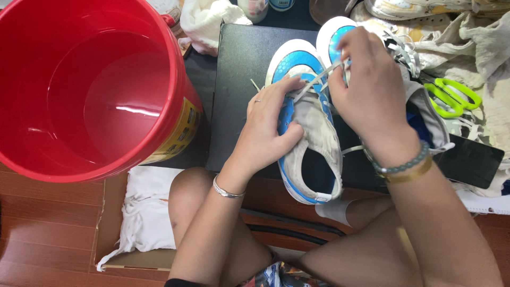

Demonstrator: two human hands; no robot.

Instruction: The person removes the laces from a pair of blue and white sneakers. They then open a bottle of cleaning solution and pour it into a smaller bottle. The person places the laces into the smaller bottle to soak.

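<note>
A blue and white sneaker [309,139] lies on a black box lid [241,64], toe pointing away from me. My left hand [268,125] grips its side and presses on the tongue, a ring on one finger and a silver bracelet at the wrist. My right hand [366,87] pinches a white shoelace [319,78] and pulls it taut over the eyelets. A second matching sneaker [332,34] lies beside the first, mostly hidden under my right hand.
A big red bucket [32,154] holding water stands at left. Green-handled scissors [451,98] rest on crumpled cloth at right, a black phone [470,162] below them. White cloth [146,212] lies in a cardboard box by my knee. More shoes and bottles sit at the top.
</note>
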